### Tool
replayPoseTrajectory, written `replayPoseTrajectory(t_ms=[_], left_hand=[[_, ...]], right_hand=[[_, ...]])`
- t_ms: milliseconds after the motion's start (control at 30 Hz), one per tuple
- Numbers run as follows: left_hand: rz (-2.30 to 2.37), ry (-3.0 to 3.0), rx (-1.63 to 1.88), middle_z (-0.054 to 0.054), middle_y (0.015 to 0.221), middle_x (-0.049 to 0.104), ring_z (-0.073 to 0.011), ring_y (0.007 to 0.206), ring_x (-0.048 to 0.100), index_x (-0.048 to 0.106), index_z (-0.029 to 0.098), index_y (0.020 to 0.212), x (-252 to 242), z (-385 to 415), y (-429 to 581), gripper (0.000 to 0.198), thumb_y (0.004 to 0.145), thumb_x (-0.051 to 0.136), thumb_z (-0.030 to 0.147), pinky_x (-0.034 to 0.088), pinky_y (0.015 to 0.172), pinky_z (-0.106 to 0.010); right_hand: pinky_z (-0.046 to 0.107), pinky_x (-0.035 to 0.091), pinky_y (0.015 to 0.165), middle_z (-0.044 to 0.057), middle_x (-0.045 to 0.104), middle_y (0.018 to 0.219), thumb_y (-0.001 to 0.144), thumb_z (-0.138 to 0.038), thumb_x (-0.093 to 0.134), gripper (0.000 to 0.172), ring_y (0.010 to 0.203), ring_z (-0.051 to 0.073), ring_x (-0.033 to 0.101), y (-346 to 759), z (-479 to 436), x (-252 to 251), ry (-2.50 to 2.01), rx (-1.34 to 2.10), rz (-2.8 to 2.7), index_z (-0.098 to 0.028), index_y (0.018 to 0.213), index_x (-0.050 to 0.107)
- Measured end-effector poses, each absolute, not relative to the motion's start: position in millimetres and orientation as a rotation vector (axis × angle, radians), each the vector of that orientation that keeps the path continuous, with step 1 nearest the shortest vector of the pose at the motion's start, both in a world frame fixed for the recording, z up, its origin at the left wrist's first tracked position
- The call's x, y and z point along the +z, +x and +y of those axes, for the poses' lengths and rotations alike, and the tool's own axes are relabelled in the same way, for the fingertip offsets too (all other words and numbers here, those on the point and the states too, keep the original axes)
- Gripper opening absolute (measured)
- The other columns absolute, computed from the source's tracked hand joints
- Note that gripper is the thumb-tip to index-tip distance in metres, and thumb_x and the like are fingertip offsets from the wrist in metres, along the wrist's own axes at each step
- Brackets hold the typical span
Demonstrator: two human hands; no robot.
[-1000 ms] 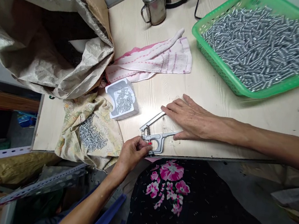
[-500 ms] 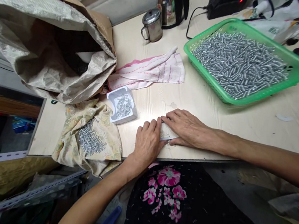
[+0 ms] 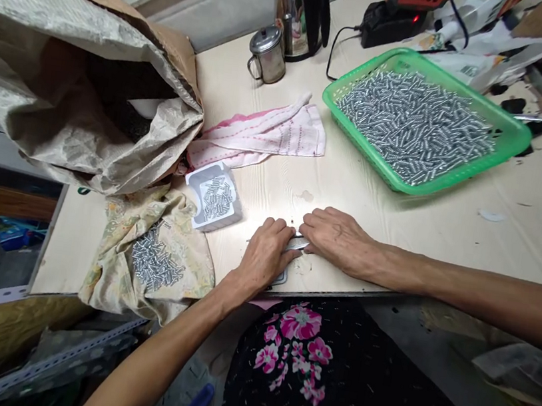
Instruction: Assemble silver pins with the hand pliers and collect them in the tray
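At the table's front edge my left hand (image 3: 265, 251) and my right hand (image 3: 339, 241) face each other, fingers curled. Both grip a narrow, flat silvery metal piece (image 3: 297, 242), whose ends my fingers cover. A grey-edged flat object (image 3: 281, 277) pokes out beneath my left hand, mostly hidden. To the left of that hand, a small white-grey box (image 3: 215, 196) with a notched side holds short metal pins (image 3: 218, 199). Farther left, a loose pile of similar small metal pieces (image 3: 156, 261) rests on a patterned yellowish cloth (image 3: 109, 261).
A green plastic basket (image 3: 417, 185) full of short metal pieces stands at the right rear. A large open paper sack (image 3: 159, 140) occupies the left. Behind lie a pink-white towel (image 3: 265, 132), a lidded metal cup (image 3: 268, 55), a kettle (image 3: 295, 15) and a battery charger (image 3: 389, 28).
The view has shifted slightly. My hands have changed their hold: the metal piece now shows between my fingertips, raised and turned, and the grey-edged object has come into sight under my left hand.
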State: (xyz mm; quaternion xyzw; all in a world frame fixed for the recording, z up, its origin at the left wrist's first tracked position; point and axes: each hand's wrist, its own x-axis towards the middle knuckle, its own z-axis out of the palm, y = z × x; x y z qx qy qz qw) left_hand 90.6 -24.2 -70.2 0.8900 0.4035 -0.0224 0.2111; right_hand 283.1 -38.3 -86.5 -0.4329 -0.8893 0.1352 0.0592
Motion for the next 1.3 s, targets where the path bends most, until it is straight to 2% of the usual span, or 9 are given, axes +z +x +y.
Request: replayPoseTrajectory(t_ms=[333, 400, 500, 600, 667, 767, 900, 1067, 1300], left_hand=[[1.142, 2.512, -0.109, -0.007, 0.095, 0.061, -0.0249, 0.095, 0.052, 0.062, 0.016, 0.090, -74, -26, 94, 0.013, 0.093, 0.063, 0.028, 0.048, 0.082, -0.037], [1.157, 2.530, -0.073, -0.009, 0.101, 0.061, -0.0262, 0.099, 0.053, 0.061, 0.015, 0.104, -74, -23, 90, 0.023, 0.089, 0.069, 0.031, 0.049, 0.085, -0.039], [1.146, 2.536, 0.118, -0.013, 0.120, 0.057, -0.0276, 0.110, 0.053, 0.052, 0.015, 0.127, -67, -22, 73, 0.055, 0.082, 0.076, 0.036, 0.050, 0.091, -0.041], [1.318, 2.501, 0.385, -0.012, 0.117, 0.058, -0.0244, 0.107, 0.056, 0.058, 0.016, 0.121, -54, -33, 49, 0.036, 0.091, 0.066, 0.034, 0.049, 0.089, -0.037], [1.556, 2.440, 0.418, -0.008, 0.097, 0.061, -0.0222, 0.095, 0.058, 0.066, 0.017, 0.097, -47, -47, 35, 0.019, 0.095, 0.059, 0.034, 0.048, 0.081, -0.033], [1.791, 2.252, 0.149, -0.005, 0.080, 0.060, -0.0212, 0.086, 0.058, 0.064, 0.017, 0.071, -48, -67, 28, 0.030, 0.092, 0.062, 0.039, 0.043, 0.072, -0.030], [1.833, 1.900, -0.102, -0.003, 0.081, 0.065, -0.0178, 0.079, 0.059, 0.067, 0.018, 0.070, -58, -68, 34, 0.029, 0.084, 0.069, 0.043, 0.037, 0.064, -0.026], [1.766, 1.647, -0.151, 0.001, 0.057, 0.058, -0.0153, 0.063, 0.056, 0.066, 0.018, 0.061, -63, -55, 35, 0.024, 0.078, 0.065, 0.035, 0.031, 0.057, -0.025], [1.825, 1.645, 0.179, -0.002, 0.059, 0.064, -0.0163, 0.061, 0.059, 0.071, 0.015, 0.063, -60, -55, 26, 0.018, 0.076, 0.060, 0.021, 0.038, 0.057, -0.025]], right_hand=[[0.033, 0.039, 0.072, 0.004, 0.061, 0.081, 0.098, -0.015, 0.047, 0.018, 0.079, 0.020, 0.054, 281, -43, -90, -1.255, 0.328, -2.733, -0.017, 0.086, 0.059], [0.035, 0.043, 0.076, 0.009, 0.064, 0.093, 0.096, -0.024, 0.054, 0.012, 0.087, 0.023, 0.057, 282, -45, -91, -1.309, 0.274, -2.699, -0.014, 0.099, 0.062], [0.042, 0.045, 0.092, 0.021, 0.056, 0.129, 0.088, -0.031, 0.068, 0.044, 0.118, 0.032, 0.052, 282, -51, -94, -1.313, 0.170, -2.606, -0.008, 0.124, 0.056], [0.047, 0.041, 0.102, 0.021, 0.047, 0.143, 0.089, -0.028, 0.067, 0.040, 0.134, 0.035, 0.039, 282, -61, -98, -1.237, 0.135, -2.558, -0.012, 0.124, 0.058], [0.047, 0.042, 0.100, 0.017, 0.054, 0.134, 0.091, -0.028, 0.064, 0.030, 0.129, 0.033, 0.043, 280, -67, -102, -1.222, 0.167, -2.533, -0.015, 0.118, 0.063], [0.043, 0.045, 0.090, 0.012, 0.061, 0.114, 0.091, -0.028, 0.063, 0.023, 0.111, 0.030, 0.051, 276, -76, -107, -1.289, 0.226, -2.466, -0.016, 0.111, 0.066], [0.037, 0.042, 0.084, 0.011, 0.063, 0.106, 0.094, -0.021, 0.058, 0.018, 0.100, 0.025, 0.050, 268, -85, -116, -1.354, 0.193, -2.385, -0.015, 0.109, 0.066], [0.036, 0.036, 0.077, 0.007, 0.060, 0.089, 0.097, -0.017, 0.051, 0.016, 0.087, 0.023, 0.046, 264, -91, -126, -1.345, 0.105, -2.375, -0.018, 0.101, 0.066], [0.037, 0.035, 0.077, 0.005, 0.058, 0.086, 0.097, -0.015, 0.047, 0.016, 0.083, 0.022, 0.044, 264, -91, -132, -1.319, 0.081, -2.382, -0.019, 0.096, 0.063]])
